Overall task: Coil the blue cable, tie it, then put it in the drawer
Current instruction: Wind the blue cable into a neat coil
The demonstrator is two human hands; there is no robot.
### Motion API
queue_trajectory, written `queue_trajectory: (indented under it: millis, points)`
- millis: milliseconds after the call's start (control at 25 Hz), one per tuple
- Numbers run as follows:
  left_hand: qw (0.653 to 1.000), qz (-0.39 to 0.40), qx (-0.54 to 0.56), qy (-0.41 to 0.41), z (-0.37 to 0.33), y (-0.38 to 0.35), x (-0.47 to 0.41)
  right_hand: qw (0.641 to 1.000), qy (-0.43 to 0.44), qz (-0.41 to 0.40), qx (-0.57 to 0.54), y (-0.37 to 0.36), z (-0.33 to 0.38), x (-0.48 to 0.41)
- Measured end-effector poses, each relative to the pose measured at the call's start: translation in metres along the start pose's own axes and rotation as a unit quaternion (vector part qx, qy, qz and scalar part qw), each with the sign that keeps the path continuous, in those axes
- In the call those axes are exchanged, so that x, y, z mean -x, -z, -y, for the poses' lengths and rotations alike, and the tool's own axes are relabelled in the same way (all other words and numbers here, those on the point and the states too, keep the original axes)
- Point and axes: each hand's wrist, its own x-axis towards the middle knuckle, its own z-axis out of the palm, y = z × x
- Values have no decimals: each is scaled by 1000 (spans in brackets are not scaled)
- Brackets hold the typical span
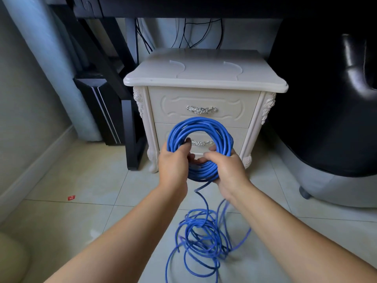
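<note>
I'm clamping left hand [173, 163] and right hand [231, 170] round the lower arc of the round blue cable coil [201, 123], likely light but springy, before the closed cream drawers [173, 108], slack [201, 238] tangling on the tiled floor [81, 180].

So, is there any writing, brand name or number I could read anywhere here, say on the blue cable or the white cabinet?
No text here can be read.
On the red scrap lying on the floor: pale marks, too small to read.
On the blue cable and the white cabinet: no print shows.
</note>
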Motion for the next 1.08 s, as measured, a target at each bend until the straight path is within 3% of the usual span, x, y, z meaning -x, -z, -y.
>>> queue_trajectory:
  millis: [160,240,360,440,600,760,880,1080]
  points:
    - [991,60,-115,25,-5,13,-12,997,32,10,71,10,18,-4]
    - [976,100,-193,-34,-14,20,-19,981,69,39,178,9,23,-2]
    - [894,162,-381,-171,-21,26,-20,916,134,95,366,9,24,2]
    - [854,175,-451,-193,-19,27,-18,872,166,104,448,9,23,1]
    - [881,146,-412,-178,-13,22,-17,857,206,62,469,12,21,-4]
    - [917,118,-341,-168,-10,14,-17,917,175,31,358,15,26,-8]
    - [955,86,-257,-126,-10,11,-19,958,99,72,258,20,29,-7]
    - [989,30,-137,-47,-15,9,-20,971,16,115,210,26,22,-12]
